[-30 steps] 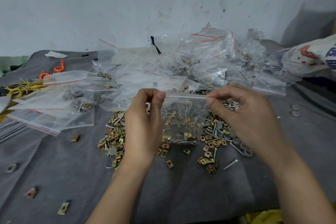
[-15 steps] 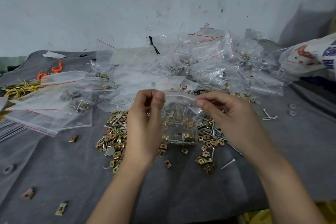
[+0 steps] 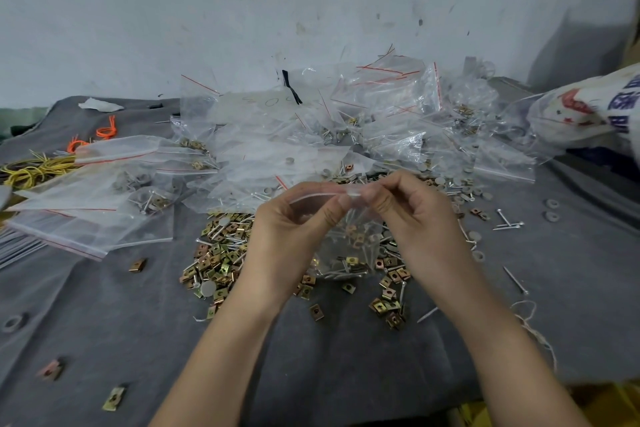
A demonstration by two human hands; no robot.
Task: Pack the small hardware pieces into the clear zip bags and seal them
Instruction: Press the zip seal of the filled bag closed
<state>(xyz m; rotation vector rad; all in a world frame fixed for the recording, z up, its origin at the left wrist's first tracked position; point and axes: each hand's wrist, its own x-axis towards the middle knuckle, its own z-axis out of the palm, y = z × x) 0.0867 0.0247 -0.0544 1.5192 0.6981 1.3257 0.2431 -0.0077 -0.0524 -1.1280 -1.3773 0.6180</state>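
Pinching the filled bag (image 3: 349,246) at its zip, left hand (image 3: 294,239) and right hand (image 3: 415,222) fingers (image 3: 382,204) sealed it; loose pieces (image 3: 221,253) lay unpacked

small packing workshop: heaped zip bags (image 3: 363,121), loose clips (image 3: 221,256)
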